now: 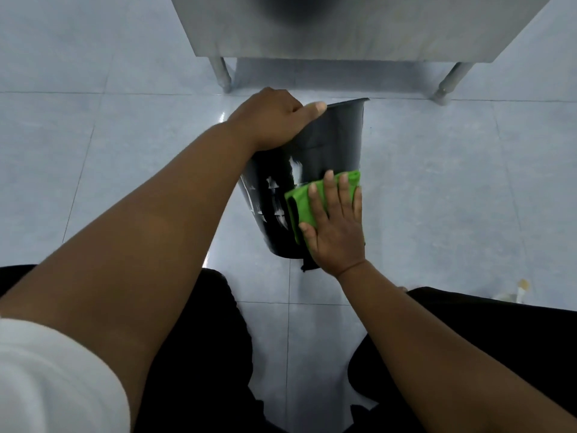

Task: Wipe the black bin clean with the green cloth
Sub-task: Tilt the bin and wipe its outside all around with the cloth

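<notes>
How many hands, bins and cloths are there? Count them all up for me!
Hands: 2 (left hand, right hand)
Black bin: 1
Green cloth: 1
Total: 4

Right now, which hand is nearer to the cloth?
Right. The right hand lies flat on the cloth against the bin; the left hand grips its far end, apart from the cloth.

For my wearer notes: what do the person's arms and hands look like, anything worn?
The left hand and right hand are bare: no gloves, rings or watch visible. A white sleeve covers the left upper arm; both forearms are uncovered. No right sleeve is in view.
</notes>
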`<state>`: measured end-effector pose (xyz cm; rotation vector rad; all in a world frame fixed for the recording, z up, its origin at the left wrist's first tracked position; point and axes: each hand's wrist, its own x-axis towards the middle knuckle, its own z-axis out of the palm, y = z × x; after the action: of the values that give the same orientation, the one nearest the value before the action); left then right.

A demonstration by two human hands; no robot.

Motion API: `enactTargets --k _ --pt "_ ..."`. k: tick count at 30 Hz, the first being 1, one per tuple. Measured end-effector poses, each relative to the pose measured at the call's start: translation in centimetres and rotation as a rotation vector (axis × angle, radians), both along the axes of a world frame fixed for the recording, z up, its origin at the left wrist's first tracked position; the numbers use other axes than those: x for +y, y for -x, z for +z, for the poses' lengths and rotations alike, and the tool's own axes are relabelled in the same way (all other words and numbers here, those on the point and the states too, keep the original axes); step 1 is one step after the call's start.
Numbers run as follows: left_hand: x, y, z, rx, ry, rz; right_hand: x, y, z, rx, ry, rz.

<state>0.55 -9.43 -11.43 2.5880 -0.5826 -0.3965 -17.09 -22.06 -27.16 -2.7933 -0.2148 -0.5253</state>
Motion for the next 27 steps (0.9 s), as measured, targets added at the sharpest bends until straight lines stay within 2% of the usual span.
enactTargets --k 6,10,13,15,18,20,24,27 --pt "0.2 -0.3 0.1 0.078 0.075 0.01 -0.9 0.6 -1.0 0.052 -0.079 -0.013" --pt "1.1 -0.1 0.0 0.119 0.121 0.031 -0.5 -3.1 1.8 0.083 -0.445 -0.244" --pt "1.6 0.0 -0.2 0.091 0.12 0.061 0.0 -5.6 3.8 0.027 -0.564 -0.276" --pt "1.8 0.0 -0.3 0.052 0.093 0.085 1.3 -5.9 4.3 -0.005 -0.446 -0.217" --pt "1.4 -0.1 -0.4 0.006 0.037 0.108 3.7 -3.6 2.9 -0.037 -0.01 -0.032" --pt "0.8 -0.2 -0.2 -0.008 0.027 0.097 3.8 -2.3 1.9 -0.086 0.173 0.083" --pt "0.4 -0.5 -0.1 0.027 0.068 0.08 2.1 -2.3 1.6 -0.153 0.184 0.161" --pt "1.0 -0.7 -0.1 0.077 0.118 0.07 0.3 -2.8 1.1 -0.078 -0.054 0.033"
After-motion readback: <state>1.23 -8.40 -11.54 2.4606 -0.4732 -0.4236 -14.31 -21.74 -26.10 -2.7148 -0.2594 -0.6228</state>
